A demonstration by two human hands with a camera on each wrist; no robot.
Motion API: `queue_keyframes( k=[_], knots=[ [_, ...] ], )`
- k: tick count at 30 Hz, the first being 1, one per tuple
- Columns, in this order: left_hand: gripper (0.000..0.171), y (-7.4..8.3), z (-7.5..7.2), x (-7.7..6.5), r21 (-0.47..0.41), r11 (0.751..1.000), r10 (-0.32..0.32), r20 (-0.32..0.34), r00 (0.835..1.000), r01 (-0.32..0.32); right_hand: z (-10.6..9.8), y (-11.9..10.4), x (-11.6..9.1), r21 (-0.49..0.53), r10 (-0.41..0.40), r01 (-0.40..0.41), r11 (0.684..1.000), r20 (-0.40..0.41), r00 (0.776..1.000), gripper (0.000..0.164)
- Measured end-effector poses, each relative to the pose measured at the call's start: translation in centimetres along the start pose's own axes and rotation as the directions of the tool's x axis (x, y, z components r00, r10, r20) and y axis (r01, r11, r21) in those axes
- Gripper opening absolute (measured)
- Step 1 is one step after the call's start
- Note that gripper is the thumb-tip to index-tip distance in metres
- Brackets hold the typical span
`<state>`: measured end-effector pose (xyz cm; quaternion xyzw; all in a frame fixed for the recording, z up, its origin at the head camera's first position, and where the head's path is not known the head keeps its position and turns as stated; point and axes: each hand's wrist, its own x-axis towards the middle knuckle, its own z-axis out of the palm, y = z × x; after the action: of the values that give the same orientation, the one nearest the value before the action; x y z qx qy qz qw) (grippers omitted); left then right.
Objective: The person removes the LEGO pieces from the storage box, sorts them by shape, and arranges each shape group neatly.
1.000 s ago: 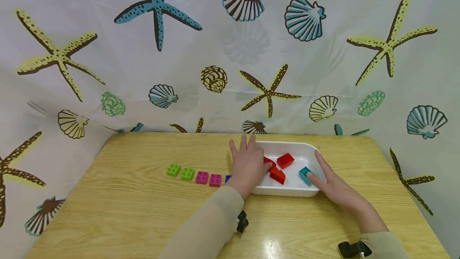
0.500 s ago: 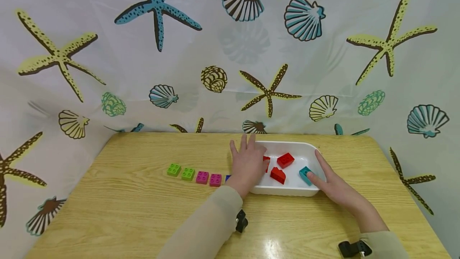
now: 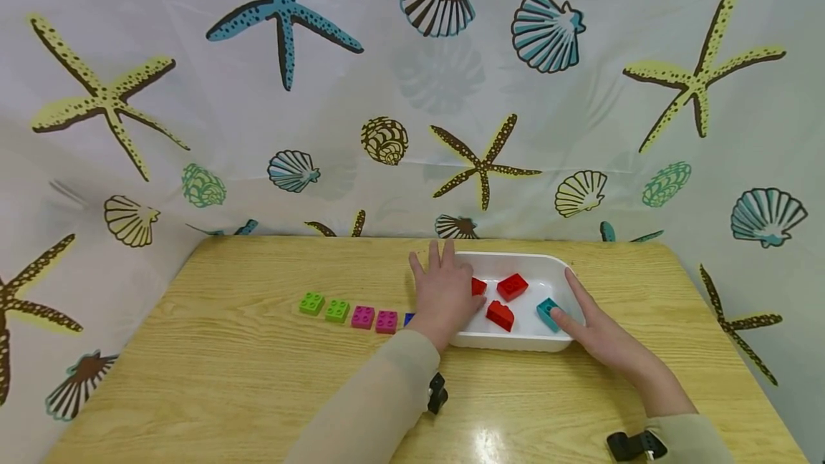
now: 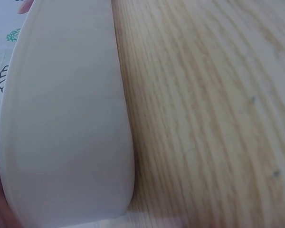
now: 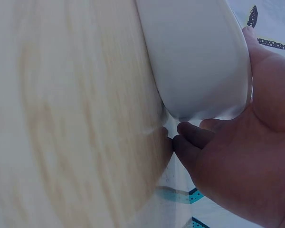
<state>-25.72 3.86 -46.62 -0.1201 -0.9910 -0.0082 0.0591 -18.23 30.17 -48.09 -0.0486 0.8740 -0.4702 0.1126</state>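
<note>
At the right end of the white tray point(image 3: 515, 342) my right hand point(image 3: 606, 335) grips the wall, thumb inside over a teal brick point(image 3: 546, 312). In the right wrist view, the fingers point(image 5: 194, 147) of that hand lie outside and below the rim. My left hand point(image 3: 445, 299) reaches over the tray's left end. Its thumb and index finger are beside a partly hidden red brick point(image 3: 478, 286); whether they pinch it is unclear. The other fingers stretch toward the back. Two more toy bricks lie in the tray: a red brick point(image 3: 512, 286) and a red curved brick point(image 3: 500, 315).
Left of the tray, a row runs along the wooden table point(image 3: 245, 378): two lime bricks point(image 3: 312, 303), two magenta bricks point(image 3: 363, 317), and a blue brick point(image 3: 409, 319) mostly behind the left hand. A patterned cloth point(image 3: 348, 192) hangs behind the table.
The red bricks near the left thumb have come apart, and the one beside the left fingers has turned. The right hand and the tray stay in place.
</note>
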Motion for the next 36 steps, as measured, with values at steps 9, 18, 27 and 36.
queue_keyframes(
  k=[9,18,27,36],
  knots=[
    [0.040,-0.1,0.2,0.3,-0.043,0.999,0.004,0.028,1.000,-0.003,0.0,-0.1,0.0,0.001,0.001,-0.001,1.000,0.005,1.000,0.084],
    [0.031,-0.9,-0.6,-0.2,-0.223,0.975,0.018,0.012,1.000,-0.015,0.1,-0.2,-0.1,0.010,0.010,-0.010,1.000,0.004,1.000,0.085],
    [0.042,-2.4,-3.0,-1.7,-0.302,0.953,0.025,-0.036,0.999,-0.034,0.0,-0.3,-0.1,0.021,0.013,-0.013,1.000,0.014,1.000,0.085],
    [0.045,-4.9,-4.9,-3.0,-0.337,0.938,0.065,-0.062,0.996,-0.082,0.1,-0.4,-0.1,0.024,0.008,-0.009,1.000,0.014,1.000,0.085]
  ],
)
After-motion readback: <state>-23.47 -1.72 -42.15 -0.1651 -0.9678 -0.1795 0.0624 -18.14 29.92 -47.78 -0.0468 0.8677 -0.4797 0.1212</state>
